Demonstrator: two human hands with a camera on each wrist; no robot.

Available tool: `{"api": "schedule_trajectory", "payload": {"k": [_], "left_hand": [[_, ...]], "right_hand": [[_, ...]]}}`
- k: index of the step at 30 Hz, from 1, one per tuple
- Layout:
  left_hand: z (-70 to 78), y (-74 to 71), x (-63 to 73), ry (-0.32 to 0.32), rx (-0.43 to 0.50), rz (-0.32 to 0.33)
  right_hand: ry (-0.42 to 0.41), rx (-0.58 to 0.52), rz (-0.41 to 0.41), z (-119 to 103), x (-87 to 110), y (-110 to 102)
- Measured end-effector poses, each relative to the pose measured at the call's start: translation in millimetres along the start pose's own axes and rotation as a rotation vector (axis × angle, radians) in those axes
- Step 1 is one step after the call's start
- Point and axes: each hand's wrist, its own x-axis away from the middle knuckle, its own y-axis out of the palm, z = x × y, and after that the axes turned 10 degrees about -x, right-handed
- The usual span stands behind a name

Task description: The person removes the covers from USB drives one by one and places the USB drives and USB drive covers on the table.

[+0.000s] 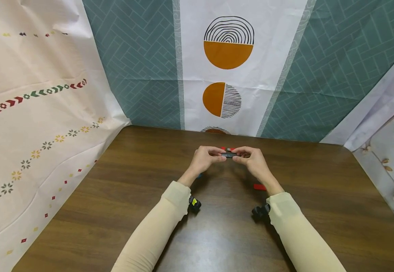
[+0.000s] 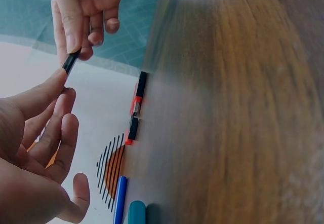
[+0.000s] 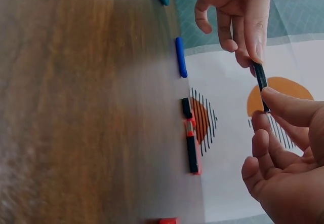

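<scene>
Both hands are raised over the far part of the table, with a small dark stick-shaped object (image 1: pixel 229 155) between them. My left hand (image 1: pixel 203 158) pinches one end with thumb and fingertips. The other end is pinched by my right hand (image 1: pixel 252 160). In the left wrist view the dark stick (image 2: pixel 72 62) slants between the fingertips; in the right wrist view the dark stick (image 3: pixel 260 76) is narrow and black. Its exact kind cannot be told. The fingertips cover both ends.
Beyond the hands lies a black-and-red item with a silver metal part (image 3: pixel 190 128). A blue pen-like stick (image 3: pixel 180 58) and a teal rounded object (image 2: pixel 136 213) lie near it. A red piece (image 1: pixel 259 187) is by the right wrist. Patterned cloths (image 1: pixel 142 68) hang behind the wooden table (image 1: pixel 115 196).
</scene>
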Motion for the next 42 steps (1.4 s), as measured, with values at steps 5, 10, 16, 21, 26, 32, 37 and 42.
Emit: {"api": "schedule_trajectory", "payload": {"k": [5,10,16,21,26,32,37,42], "left_hand": [[0.4,1.0,0.1,-0.004,0.032,-0.009],[1.5,2.9,-1.3,-0.007,0.063,-0.027],[3.9,4.1,-2.4,-0.005,0.042,-0.030],[3.4,4.2,-1.8,-0.009,0.034,-0.027],[2.5,2.6,-0.2,-0.012,0.022,-0.028],[0.4,1.7,-0.3,-0.006,0.030,-0.033],[0.3,1.9,0.2,-0.011,0.035,-0.036],[0.9,2.1,0.8,-0.013,0.031,-0.038]], "right_hand": [[0.025,-0.021,-0.001,3.6,-0.3,0.0],[0.047,-0.028,0.001,6.5,-0.7,-2.1],[0.045,-0.014,0.010,5.7,2.1,-5.2],[0.022,-0.012,0.012,4.3,1.6,-4.8],[0.026,-0.014,0.004,4.3,0.8,-4.3],[0.031,-0.009,-0.001,4.0,1.0,-5.6],[0.041,-0.011,-0.010,2.7,2.7,-7.5],[0.044,-0.018,-0.010,2.2,3.9,-8.0]]}}
